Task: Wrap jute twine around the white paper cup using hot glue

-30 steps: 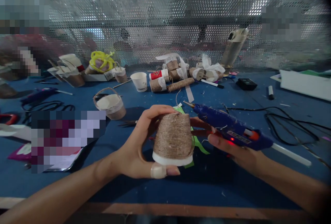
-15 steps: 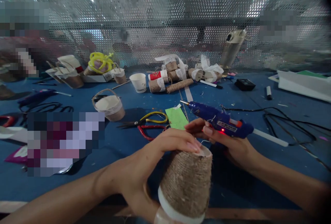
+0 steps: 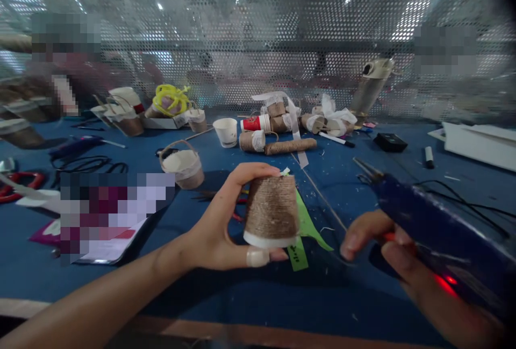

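A paper cup wrapped in brown twine point(image 3: 271, 206) is gripped by its two ends in my left hand point(image 3: 217, 230), narrow end up and white rim down. A bandage covers one of that hand's fingertips. At the right, my right hand point(image 3: 403, 263) is closed round a blue hot glue gun point(image 3: 439, 225), its nozzle towards the upper left and a red light glowing. Behind the cup lies green paper point(image 3: 308, 225), partly covered. A twine strand point(image 3: 326, 205) stretches across the table from near the right fingers. Scissors point(image 3: 205, 196) are mostly hidden behind the left hand.
A small twine basket point(image 3: 189, 174) and a white paper cup point(image 3: 224, 133) stand beyond my left hand. Further back lie a twine roll point(image 3: 290, 146), a red cup point(image 3: 256, 123) and a marker point(image 3: 336, 140). A second glue gun point(image 3: 76, 146) and black cords lie left.
My left hand has lifted the wrapped cup up and away from me. My right hand has drawn the glue gun right and nearer, apart from the cup. The view has shifted slightly.
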